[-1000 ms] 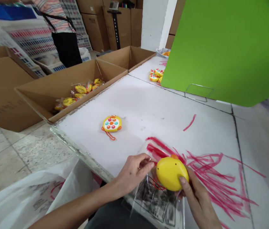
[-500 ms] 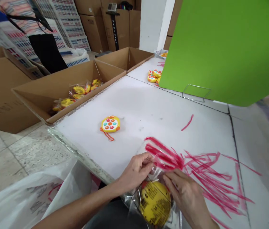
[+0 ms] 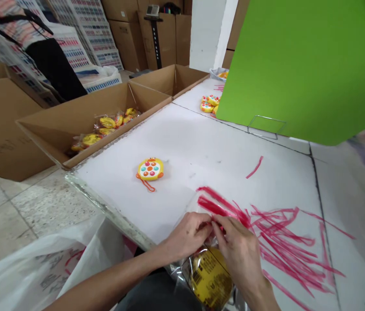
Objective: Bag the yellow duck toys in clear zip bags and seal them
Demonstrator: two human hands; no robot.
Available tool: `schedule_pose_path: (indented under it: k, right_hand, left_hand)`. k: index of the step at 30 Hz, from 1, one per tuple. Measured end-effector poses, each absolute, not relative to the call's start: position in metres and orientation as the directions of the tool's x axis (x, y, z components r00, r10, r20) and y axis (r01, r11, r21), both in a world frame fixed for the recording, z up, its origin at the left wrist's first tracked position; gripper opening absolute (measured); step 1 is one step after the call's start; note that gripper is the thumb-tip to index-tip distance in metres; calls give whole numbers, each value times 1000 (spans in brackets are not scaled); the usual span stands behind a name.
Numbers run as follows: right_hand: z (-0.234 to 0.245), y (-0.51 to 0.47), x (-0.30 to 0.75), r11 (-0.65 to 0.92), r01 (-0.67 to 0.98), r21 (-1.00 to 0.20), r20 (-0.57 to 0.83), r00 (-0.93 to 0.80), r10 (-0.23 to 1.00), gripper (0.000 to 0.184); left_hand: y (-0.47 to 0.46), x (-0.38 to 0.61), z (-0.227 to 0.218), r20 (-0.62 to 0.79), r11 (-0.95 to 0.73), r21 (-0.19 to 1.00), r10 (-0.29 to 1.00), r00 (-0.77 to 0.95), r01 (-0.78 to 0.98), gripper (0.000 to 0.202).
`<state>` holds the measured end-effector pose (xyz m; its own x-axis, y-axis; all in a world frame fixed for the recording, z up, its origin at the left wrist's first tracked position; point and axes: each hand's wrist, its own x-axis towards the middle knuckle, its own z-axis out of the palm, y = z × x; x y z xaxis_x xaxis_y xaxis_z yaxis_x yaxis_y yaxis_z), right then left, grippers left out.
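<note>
My left hand [image 3: 187, 236] and my right hand [image 3: 237, 248] meet at the near edge of the white table [image 3: 201, 147]. Both pinch the top edge of a clear plastic bag [image 3: 201, 270]. Inside that bag sits a yellow toy [image 3: 210, 276], hanging just below the table edge with its labelled back toward me. Farther out on the table lies a second yellow toy [image 3: 150, 169] with coloured buttons and an orange cord, apart from both hands.
An open cardboard box [image 3: 72, 116] at the left holds several bagged toys. More toys [image 3: 210, 103] lie at the far end beside a green board [image 3: 308, 65]. Red strips [image 3: 276, 237] litter the table at my right. A person [image 3: 39, 47] stands at the back left. A white bag [image 3: 39, 268] lies below.
The yellow toy went from my right hand into the clear bag and dropped lower. My right hand moved left to meet my left hand at the bag's top edge.
</note>
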<state>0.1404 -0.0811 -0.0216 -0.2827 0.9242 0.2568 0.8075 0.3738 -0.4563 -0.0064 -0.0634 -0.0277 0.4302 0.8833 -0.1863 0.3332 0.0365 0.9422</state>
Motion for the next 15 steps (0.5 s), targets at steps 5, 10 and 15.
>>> schedule_pose_path:
  k: [5,10,15]
  right_hand:
    - [-23,-77,141,345,796,-497,237,-258,937,17]
    - [-34,-78,186,102,823,-559,226,32,974,17]
    - [-30,-92,198,205,789,-579,257,-62,965,18]
  left_hand:
    - [-65,-1,-16,-142,-70,889,897,419,452,21]
    - [-68,-7,-16,-171,-61,885,880,443,461,25]
    - [-67,-10,-24,-198,-3,900,888,416,436,23]
